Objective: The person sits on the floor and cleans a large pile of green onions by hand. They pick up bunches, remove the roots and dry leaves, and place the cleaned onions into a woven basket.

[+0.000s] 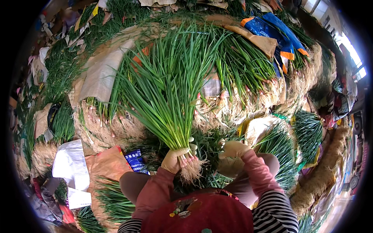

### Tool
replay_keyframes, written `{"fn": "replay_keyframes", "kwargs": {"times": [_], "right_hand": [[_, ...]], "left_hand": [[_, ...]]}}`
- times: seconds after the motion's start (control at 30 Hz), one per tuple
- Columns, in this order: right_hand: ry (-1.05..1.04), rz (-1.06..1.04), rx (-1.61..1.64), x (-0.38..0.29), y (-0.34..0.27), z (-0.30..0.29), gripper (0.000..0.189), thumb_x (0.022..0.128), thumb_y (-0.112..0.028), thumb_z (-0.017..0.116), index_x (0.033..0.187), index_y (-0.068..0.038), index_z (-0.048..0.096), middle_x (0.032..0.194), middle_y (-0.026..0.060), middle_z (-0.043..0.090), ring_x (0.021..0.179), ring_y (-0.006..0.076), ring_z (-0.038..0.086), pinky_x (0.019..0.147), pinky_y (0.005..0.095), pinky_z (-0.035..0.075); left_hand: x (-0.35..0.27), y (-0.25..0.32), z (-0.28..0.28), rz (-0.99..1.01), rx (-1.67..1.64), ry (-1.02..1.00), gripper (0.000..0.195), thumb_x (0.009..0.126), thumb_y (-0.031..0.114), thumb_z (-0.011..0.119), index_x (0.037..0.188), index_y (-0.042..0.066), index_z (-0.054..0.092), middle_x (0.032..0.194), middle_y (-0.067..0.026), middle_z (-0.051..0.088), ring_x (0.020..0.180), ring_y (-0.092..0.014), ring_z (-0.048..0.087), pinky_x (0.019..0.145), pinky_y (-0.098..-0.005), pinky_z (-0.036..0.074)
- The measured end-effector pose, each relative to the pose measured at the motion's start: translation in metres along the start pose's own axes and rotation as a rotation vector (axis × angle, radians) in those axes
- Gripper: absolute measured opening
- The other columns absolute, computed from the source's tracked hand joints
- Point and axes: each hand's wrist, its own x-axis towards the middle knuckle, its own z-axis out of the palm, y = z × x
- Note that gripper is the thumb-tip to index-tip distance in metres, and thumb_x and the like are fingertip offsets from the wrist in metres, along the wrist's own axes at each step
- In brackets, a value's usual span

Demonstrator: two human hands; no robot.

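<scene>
A gloved left hand, my left hand (174, 159), is closed around the lower stems of a large bunch of long green onion-like plants (172, 107). Their pale pink bulbs and stringy roots (192, 171) hang below the fist, and the leaves fan upward. To the right, my right hand (233, 149), also in a pale glove, is held over loose greens near my knee. Its fingers look curled, and whether anything is between them is hard to tell. Beyond the hands lies a row of more rooted plants (244, 70), partly covered with sacking.
Woven sacking (102, 72) covers plants at the left. A blue and orange bag (271, 35) lies at the upper right. Trimmed-looking bundles rest at the right (307, 131) and lower left (113, 199). A white plastic sheet (71, 166) is near my left side.
</scene>
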Motion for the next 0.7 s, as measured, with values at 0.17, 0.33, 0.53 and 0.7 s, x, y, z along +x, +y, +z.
{"fn": "replay_keyframes", "kwargs": {"times": [0.17, 0.33, 0.53, 0.7], "right_hand": [[0.788, -0.269, 1.001, 0.029, -0.056, -0.062, 0.049, 0.082, -0.002, 0.06, 0.13, -0.001, 0.049, 0.11, 0.018, 0.063, 0.095, 0.0191, 0.063, 0.071, 0.0314, 0.053], [1.133, -0.292, 0.679, 0.108, -0.078, -0.079, 0.024, 0.083, 0.002, 0.056, 0.105, -0.005, 0.064, 0.091, 0.0085, 0.067, 0.071, 0.0143, 0.058, 0.065, 0.0284, 0.049], [1.209, -0.083, 1.56, 0.097, -0.04, -0.097, 0.015, 0.089, -0.009, 0.054, 0.088, -0.002, 0.067, 0.079, 0.0063, 0.066, 0.06, 0.0094, 0.054, 0.052, 0.0233, 0.046], [-0.044, -0.272, 0.329, 0.026, 0.003, -0.051, 0.022, 0.09, -0.019, 0.055, 0.097, -0.003, 0.068, 0.079, 0.0067, 0.068, 0.048, 0.0121, 0.055, 0.046, 0.0256, 0.047]], "left_hand": [[-0.002, 0.003, 0.002, -0.014, -0.013, 0.02, 0.043, 0.081, 0.009, 0.058, 0.122, 0.0, 0.05, 0.092, -0.0081, 0.058, 0.089, -0.025, 0.06, 0.078, -0.0452, 0.052], [0.002, 0.004, 0.003, 0.001, 0.017, -0.029, 0.044, 0.082, 0.01, 0.058, 0.124, 0.0, 0.049, 0.092, -0.0079, 0.059, 0.087, -0.024, 0.059, 0.083, -0.042, 0.05], [-0.02, 0.032, 0.006, 0.075, -0.112, -0.201, 0.039, 0.073, 0.009, 0.06, 0.112, 0.002, 0.054, 0.08, -0.0033, 0.053, 0.079, -0.022, 0.053, 0.081, -0.0386, 0.046], [-0.015, 0.069, -0.009, 0.39, -0.221, -0.953, 0.03, 0.085, 0.005, 0.056, 0.114, 0.014, 0.052, 0.088, -0.0011, 0.058, 0.088, -0.017, 0.052, 0.084, -0.0357, 0.034]]}}
